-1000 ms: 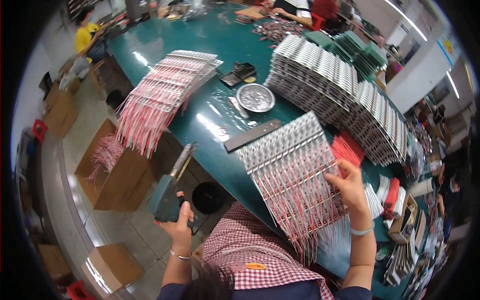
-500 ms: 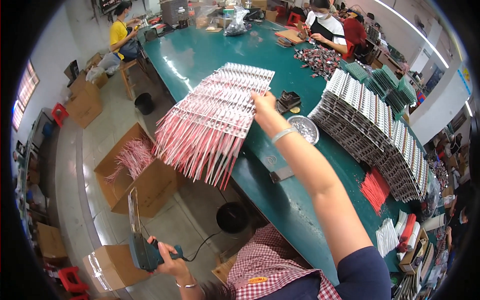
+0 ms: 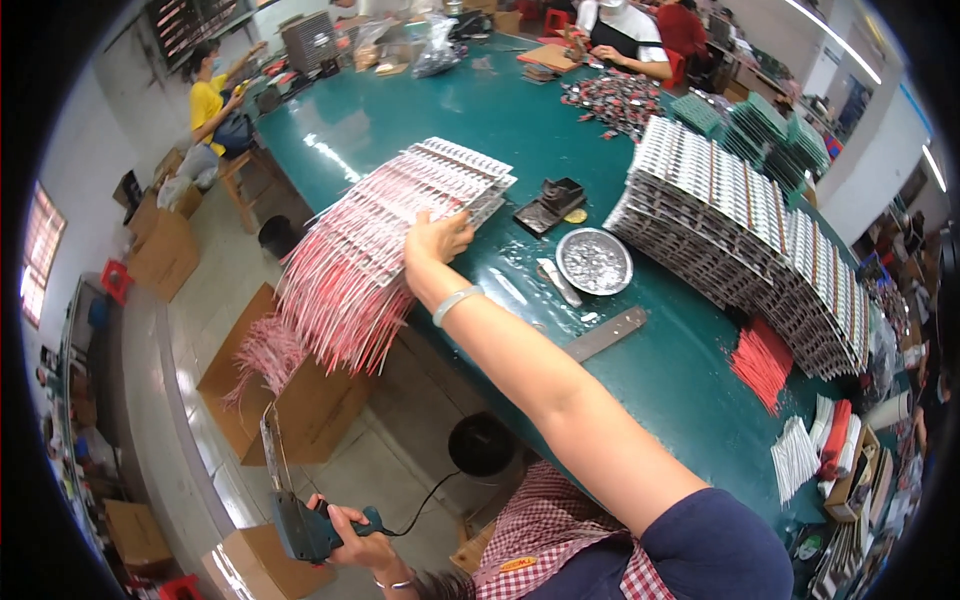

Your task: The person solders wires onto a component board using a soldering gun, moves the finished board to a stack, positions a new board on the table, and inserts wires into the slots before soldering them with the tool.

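right hand (image 3: 436, 240) fingers flat on stack of red-and-white wired strips (image 3: 385, 250) overhanging desk (image 3: 420, 120), left hand (image 3: 352, 530) gripping blue heat tool (image 3: 298, 520)

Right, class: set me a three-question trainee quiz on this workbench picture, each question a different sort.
1. True or false: the right hand rests on the stack of boards with red and white wires.
2. What does the left hand hold? A) a blue corded tool with a flat blade B) a metal dish C) a cardboard box
3. Fill in: the round metal dish sits on the ____ table.

Key: 1 true. 2 A, the blue tool is held low beside the table, over the floor. 3 green.
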